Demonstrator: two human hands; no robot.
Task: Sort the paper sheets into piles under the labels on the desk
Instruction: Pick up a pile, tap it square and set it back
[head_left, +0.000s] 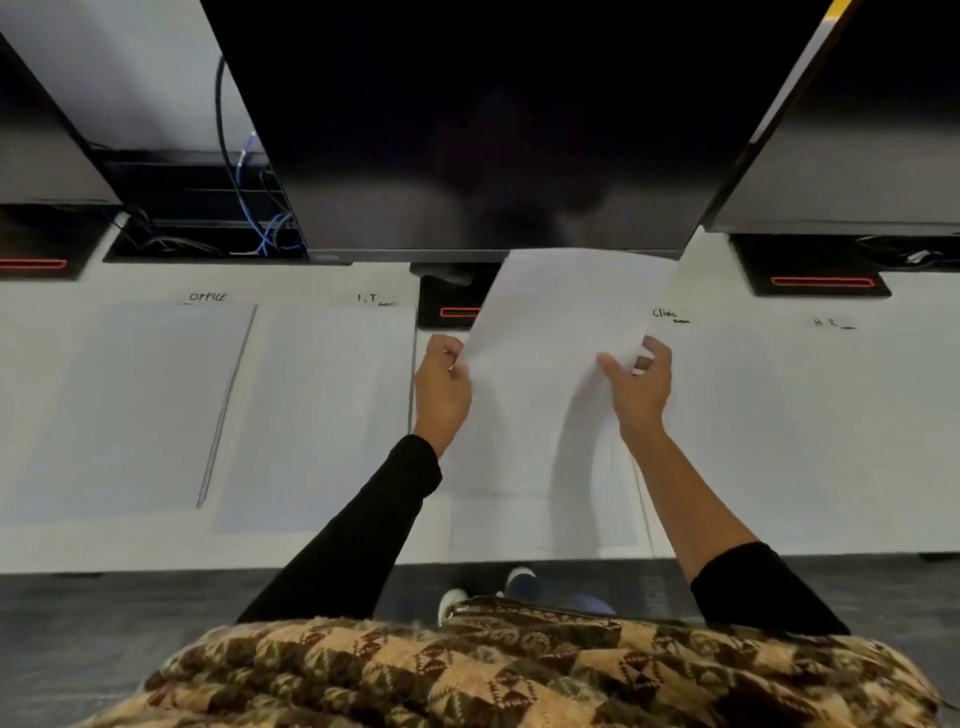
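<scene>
Both hands hold one white paper sheet (556, 332) lifted above the middle of the white desk (104, 545). My left hand (441, 387) pinches its left edge and my right hand (641, 387) grips its right edge. Handwritten labels run along the desk's back: OFFICE (208, 297), I.T (371, 299), Clinic (667, 314) and H.R (831, 323). A paper pile (130, 405) lies under OFFICE and another pile (322, 415) under I.T. More white sheets (540, 519) lie on the desk below the lifted sheet. Paper (779, 441) also lies under Clinic and H.R.
A large dark monitor (493, 130) hangs over the desk's back, with its base (447, 306) behind the lifted sheet. More monitors stand at the left (47, 156) and right (857, 171). Blue and black cables (260, 218) sit at the back left.
</scene>
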